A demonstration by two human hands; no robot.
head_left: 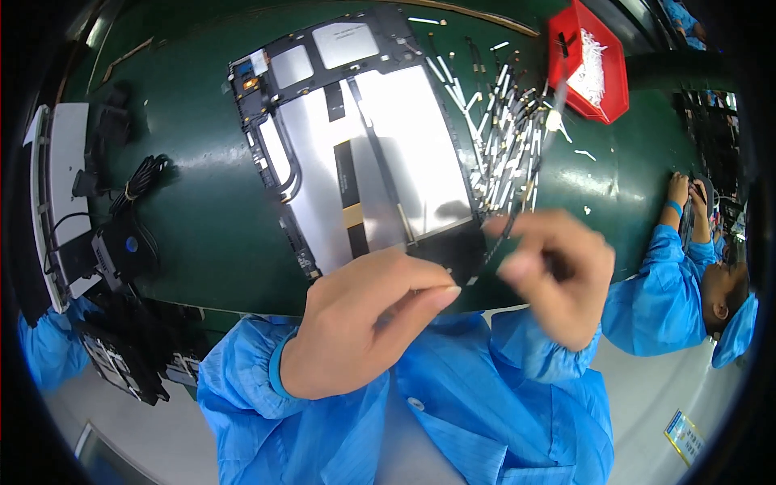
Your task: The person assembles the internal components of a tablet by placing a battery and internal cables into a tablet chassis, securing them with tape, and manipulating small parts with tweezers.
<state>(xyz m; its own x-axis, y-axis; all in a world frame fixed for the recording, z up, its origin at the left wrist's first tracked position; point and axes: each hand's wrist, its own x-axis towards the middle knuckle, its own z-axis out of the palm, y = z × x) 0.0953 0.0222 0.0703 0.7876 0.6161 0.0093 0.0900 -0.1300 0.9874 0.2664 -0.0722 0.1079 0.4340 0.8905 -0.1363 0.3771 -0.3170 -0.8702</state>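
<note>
A partly opened flat electronic device [372, 153] lies tilted in front of me, with bare silver panels, a black frame and dark ribbon strips down its middle. My left hand [356, 319] is over its near edge, thumb and forefinger pressed together; anything between the fingertips is too small to make out. By its near right corner, my right hand [566, 271] is blurred, forefinger and thumb curled around a thin dark strip [495, 246]. The strip's ends are hard to follow. Beyond that hand, many slim black and white strips [509, 137] lie heaped beside the device.
A red bin [617, 93] with small white pieces stands at the far right. On the left are a bundled black cable [144, 179], a black adapter-like box [125, 246] and a white panel [71, 153]. Another person in blue [667, 283] works at the right.
</note>
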